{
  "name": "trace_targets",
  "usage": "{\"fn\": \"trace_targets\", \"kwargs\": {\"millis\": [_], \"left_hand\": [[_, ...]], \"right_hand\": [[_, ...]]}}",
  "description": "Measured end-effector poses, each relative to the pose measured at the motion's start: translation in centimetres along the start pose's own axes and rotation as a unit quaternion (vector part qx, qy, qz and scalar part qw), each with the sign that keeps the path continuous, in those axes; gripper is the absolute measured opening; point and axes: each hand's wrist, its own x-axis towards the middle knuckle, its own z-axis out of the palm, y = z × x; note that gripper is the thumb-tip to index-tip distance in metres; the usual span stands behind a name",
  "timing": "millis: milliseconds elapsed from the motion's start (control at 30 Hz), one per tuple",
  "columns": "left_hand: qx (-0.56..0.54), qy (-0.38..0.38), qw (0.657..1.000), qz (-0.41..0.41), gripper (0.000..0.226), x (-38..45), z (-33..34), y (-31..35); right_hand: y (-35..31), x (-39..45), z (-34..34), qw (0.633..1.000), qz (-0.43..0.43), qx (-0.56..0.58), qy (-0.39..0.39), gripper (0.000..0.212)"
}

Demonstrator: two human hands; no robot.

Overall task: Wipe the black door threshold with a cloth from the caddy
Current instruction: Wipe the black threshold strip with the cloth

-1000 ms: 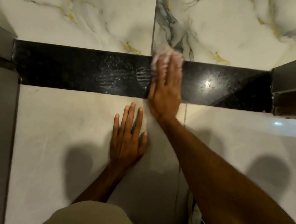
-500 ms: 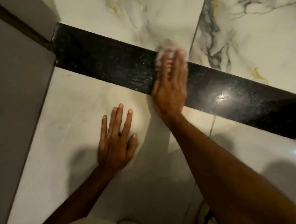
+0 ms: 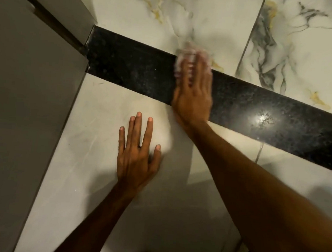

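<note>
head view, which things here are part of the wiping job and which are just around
In the job: black threshold; cloth, blurred, pressed onto it under the flat right hand.
Just around: left hand lying flat on the pale floor tile; veined marble tiles beyond the threshold; grey panel at left.

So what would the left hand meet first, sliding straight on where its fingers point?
The black door threshold, at its near edge; only floor tile lies between. The left hand would pass left of the right hand and cloth. Whether the edge is raised is unclear.
</note>
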Motion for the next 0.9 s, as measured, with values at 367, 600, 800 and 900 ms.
{"fn": "trace_targets", "kwargs": {"millis": [367,600,800,900], "left_hand": [[-0.012,-0.001,0.998,-0.064,0.068,0.4,-1.0,-2.6],[0.010,0.018,0.988,-0.154,0.068,1.8,-0.2,-3.1],[0.016,0.017,0.987,-0.159,0.068,2.1,-0.6,-2.8],[0.013,0.015,0.986,-0.164,0.070,2.7,-0.3,-2.7]], "right_hand": [[2.9,-4.2,-2.0,0.997,-0.042,-0.048,-0.036,0.062],[-7.6,2.1,2.7,0.962,-0.237,-0.022,-0.130,0.066],[0.5,-2.0,-0.6,0.945,-0.280,-0.083,-0.150,0.065],[-1.9,2.8,0.2,0.988,-0.122,-0.060,-0.079,0.063]]}}
